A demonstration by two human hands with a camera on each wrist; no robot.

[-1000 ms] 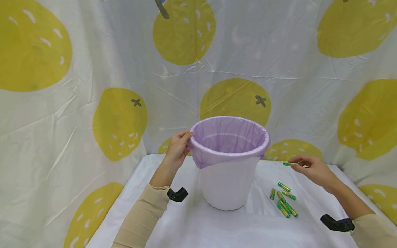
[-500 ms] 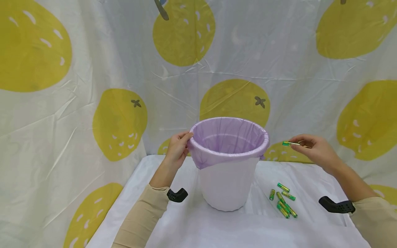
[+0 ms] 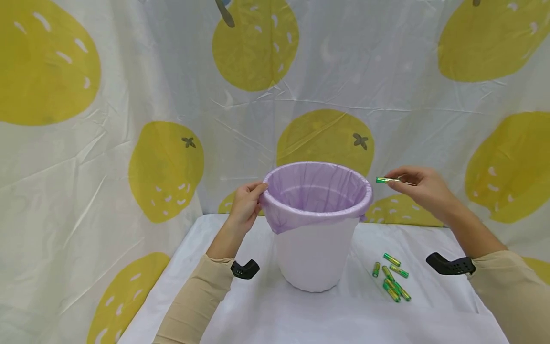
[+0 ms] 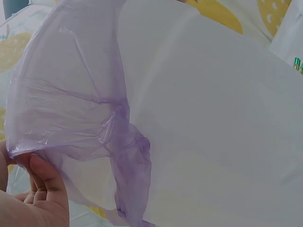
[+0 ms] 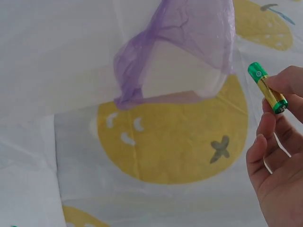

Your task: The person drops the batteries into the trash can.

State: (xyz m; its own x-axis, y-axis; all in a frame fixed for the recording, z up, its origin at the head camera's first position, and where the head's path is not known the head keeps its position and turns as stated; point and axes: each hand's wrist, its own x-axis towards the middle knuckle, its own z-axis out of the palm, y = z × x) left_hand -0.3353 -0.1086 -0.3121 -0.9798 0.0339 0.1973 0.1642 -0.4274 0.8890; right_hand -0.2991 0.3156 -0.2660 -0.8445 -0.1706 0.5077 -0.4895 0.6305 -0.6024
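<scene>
A white trash can (image 3: 315,258) stands upright on the white-covered table, lined with a thin purple trash bag (image 3: 296,220) folded over its rim. My left hand (image 3: 247,205) grips the rim at its left side, thumb and fingers pinching the bag-covered edge, as the left wrist view shows close up. Just right of the rim and slightly above it, my right hand (image 3: 423,188) pinches a green and gold battery (image 5: 267,87) between thumb and fingers. Several more batteries (image 3: 393,277) of the same kind lie in a loose group on the table, right of the can.
A white cloth with yellow fruit prints (image 3: 240,134) hangs behind and beside the table (image 3: 266,310). Black wrist devices (image 3: 246,270) sit at both sleeves. The can's mouth faces up, its inside wall covered by the bag.
My right hand has risen from low over the table's back right and moved left toward the can's rim, carrying the battery. The left hand, can and loose batteries have stayed in place.
</scene>
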